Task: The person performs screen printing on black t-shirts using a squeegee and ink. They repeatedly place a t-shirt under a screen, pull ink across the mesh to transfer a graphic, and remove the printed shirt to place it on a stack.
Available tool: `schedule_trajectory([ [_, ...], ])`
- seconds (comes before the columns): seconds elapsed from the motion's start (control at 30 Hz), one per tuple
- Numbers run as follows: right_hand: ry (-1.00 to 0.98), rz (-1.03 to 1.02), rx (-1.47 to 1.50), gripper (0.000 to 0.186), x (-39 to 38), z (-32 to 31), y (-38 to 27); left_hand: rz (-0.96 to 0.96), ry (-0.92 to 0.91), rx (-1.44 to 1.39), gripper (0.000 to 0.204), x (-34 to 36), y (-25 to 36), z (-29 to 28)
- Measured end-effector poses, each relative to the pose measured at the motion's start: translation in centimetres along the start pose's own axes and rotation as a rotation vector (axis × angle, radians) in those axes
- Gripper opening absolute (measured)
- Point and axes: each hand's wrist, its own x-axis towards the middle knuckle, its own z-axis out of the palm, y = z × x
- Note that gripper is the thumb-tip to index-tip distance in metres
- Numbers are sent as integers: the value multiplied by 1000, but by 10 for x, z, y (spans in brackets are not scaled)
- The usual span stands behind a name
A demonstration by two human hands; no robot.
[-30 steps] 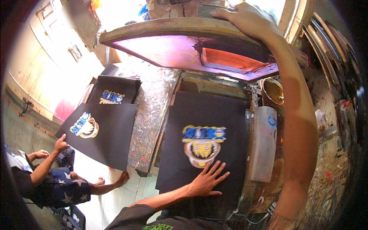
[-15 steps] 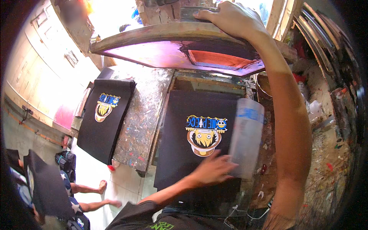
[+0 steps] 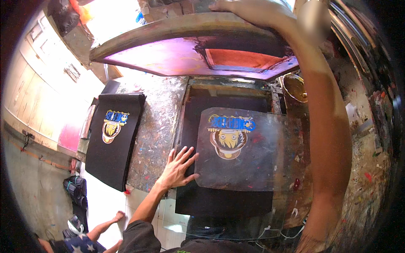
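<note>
My left hand lies with fingers spread at the left edge of a clear, smudged plastic sheet. Beneath that sheet is a black rectangular piece, its print of blue lettering and a yellow cartoon face showing through. Up top, my right hand grips the upper side of a raised screen frame, whose pink mesh has a red rectangle. To the left, a stack of similar black pieces bears the same print on its top one.
A paint container stands behind my right forearm. Wooden boards lean at the right. The paint-stained worktable runs between the pieces. At lower left are black bundles and a co-worker's leg on the floor.
The clear sheet, earlier a narrow strip at the right, now spreads over the print. My left hand has moved leftward. The co-worker is now mostly out of view at lower left.
</note>
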Motion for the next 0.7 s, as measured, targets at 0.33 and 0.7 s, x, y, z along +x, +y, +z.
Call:
schedule_trajectory([
  [0.33,9,18,-26,75,-5,3,-15,-17,13,22,81,-22,-2,9],
  [0.7,-23,93,32,80,-13,-7,-22,-1,-14,56,83,-5,-16,4],
])
